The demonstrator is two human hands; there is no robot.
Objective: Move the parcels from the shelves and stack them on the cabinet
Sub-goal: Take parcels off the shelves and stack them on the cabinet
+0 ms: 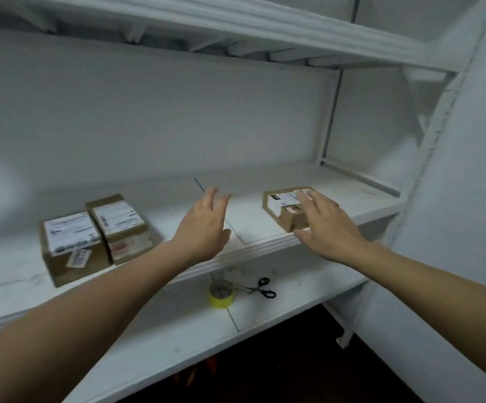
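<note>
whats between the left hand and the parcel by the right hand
Nothing but bare white shelf separates the left hand from the flat parcel that the right hand reaches over, as the head view shows.

We take the white middle shelf board point(352, 199) as our landmark. On its right part lies a flat brown cardboard parcel with a white label point(282, 216). The right hand point(326, 225) spreads over that parcel with straight fingers and the thumb at its near corner; we cannot tell how firmly it touches. The left hand point(204, 228) hovers above the board's middle, fingers loose and holding nothing. On the board's left part stand two labelled brown cardboard boxes, the nearer one point(70, 245) touching the farther one point(119, 225). On the white shelf below the board point(178, 330) we see a yellow tape roll point(221, 293) just beside black-handled scissors point(260, 289).
</note>
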